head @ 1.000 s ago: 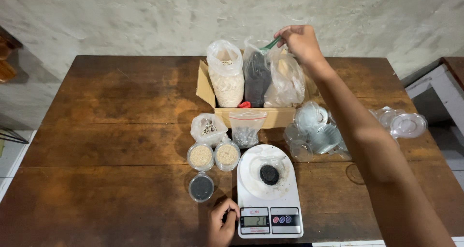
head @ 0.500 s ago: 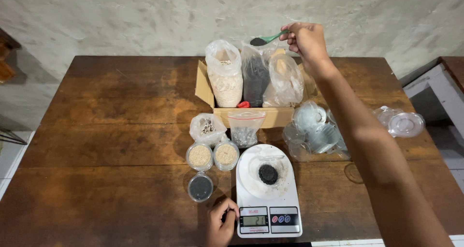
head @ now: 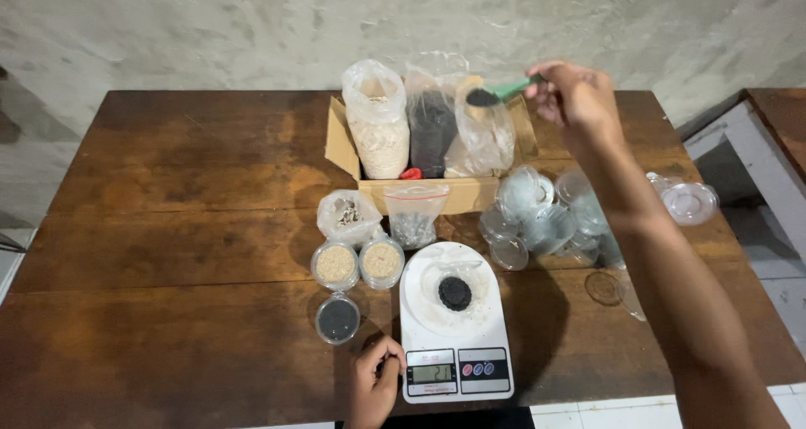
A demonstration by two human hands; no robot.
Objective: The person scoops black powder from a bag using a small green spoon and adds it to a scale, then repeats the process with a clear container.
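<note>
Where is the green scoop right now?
In the head view the green scoop is held up in the right hand, right of centre, loaded with dark grains, above the bags in the cardboard box.

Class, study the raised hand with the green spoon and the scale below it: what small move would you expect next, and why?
Probably the right hand carries the green spoon, loaded with dark grains, down to the small cup on the white scale. That cup already holds dark grains, and the left hand rests by the scale's display.
</note>
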